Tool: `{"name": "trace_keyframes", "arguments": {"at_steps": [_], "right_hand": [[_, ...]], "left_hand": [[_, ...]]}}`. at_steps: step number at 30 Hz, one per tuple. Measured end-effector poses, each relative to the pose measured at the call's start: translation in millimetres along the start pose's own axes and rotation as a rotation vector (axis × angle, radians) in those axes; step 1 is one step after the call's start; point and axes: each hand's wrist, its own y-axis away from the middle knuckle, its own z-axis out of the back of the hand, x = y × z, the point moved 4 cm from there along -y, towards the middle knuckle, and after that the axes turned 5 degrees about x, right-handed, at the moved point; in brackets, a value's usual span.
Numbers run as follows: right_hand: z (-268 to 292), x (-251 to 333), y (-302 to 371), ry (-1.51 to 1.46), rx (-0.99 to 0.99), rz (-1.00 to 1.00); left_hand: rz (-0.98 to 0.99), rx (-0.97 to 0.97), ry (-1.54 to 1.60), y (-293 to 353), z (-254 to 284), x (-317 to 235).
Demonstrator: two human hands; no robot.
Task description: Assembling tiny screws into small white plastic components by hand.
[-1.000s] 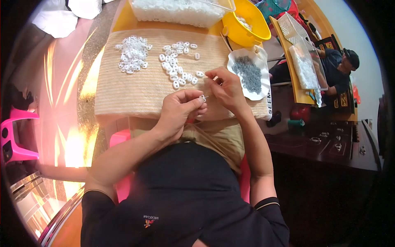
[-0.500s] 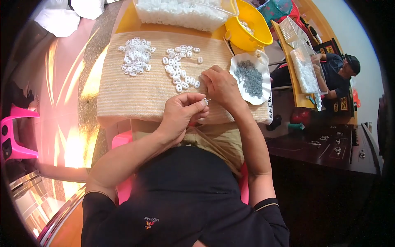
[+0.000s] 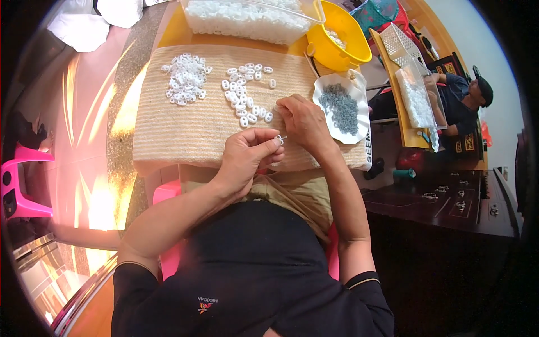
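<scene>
My left hand [image 3: 247, 157] pinches a small white plastic clip [image 3: 279, 139] between thumb and fingertips; a thin metal pin pokes out of its right side. Just beyond and to the right, my right hand [image 3: 303, 119] is curled with its fingers together; what they hold, if anything, is hidden. Left of those fingers lies a loose group of white oval pieces with two holes [image 3: 240, 96]. A heap of small white clips [image 3: 186, 81] sits farther left on the striped towel [image 3: 168, 132]. To the right, a white scalloped dish [image 3: 358, 84] holds many small grey metal pins [image 3: 340, 106].
A clear bin [image 3: 306, 31] full of white pieces stands at the back, beside a yellow bucket [image 3: 353, 53] with some pieces inside. At far right another person [image 3: 457, 95] sits by a box of white parts [image 3: 414, 98]. A pink stool [image 3: 28, 185] stands left.
My right hand has shifted very slightly. My left hand keeps its pinch on the white clip in nearly the same place. The other person's head has lifted a little.
</scene>
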Motion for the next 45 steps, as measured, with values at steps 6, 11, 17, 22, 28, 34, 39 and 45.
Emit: {"name": "trace_keyframes", "arguments": {"at_steps": [6, 11, 17, 22, 28, 34, 39, 45], "right_hand": [[-1.4, 0.7, 2.9, 0.008, -0.01, -0.002], [-0.7, 1.1, 6.3, -0.024, -0.048, 0.01], [-1.0, -4.2, 12.8, -0.098, -0.07, 0.025], [-0.3, -2.7, 16.9, -0.152, -0.015, 0.049], [0.3, -10.0, 16.4, -0.384, -0.011, -0.016], [6.1, -16.1, 19.4, -0.475, 0.002, -0.027], [5.7, -16.4, 18.3, -0.458, -0.001, -0.036], [5.9, -16.3, 16.6, -0.435, 0.008, -0.025]], "left_hand": [[-0.004, 0.001, 0.003, 0.3, 0.0, 0.1], [-0.008, 0.006, 0.005, 0.4, 1.1, -0.6], [-0.005, 0.001, 0.004, 0.6, -0.5, -0.4], [-0.006, -0.001, 0.006, 0.7, -0.5, -0.2], [0.023, 0.008, -0.014, -0.4, 3.0, -0.7], [0.034, -0.018, -0.003, -1.5, 4.4, -2.5], [0.042, -0.048, 0.008, -3.2, 6.3, -1.9], [0.054, -0.056, 0.013, -3.7, 5.4, -2.0]]}}
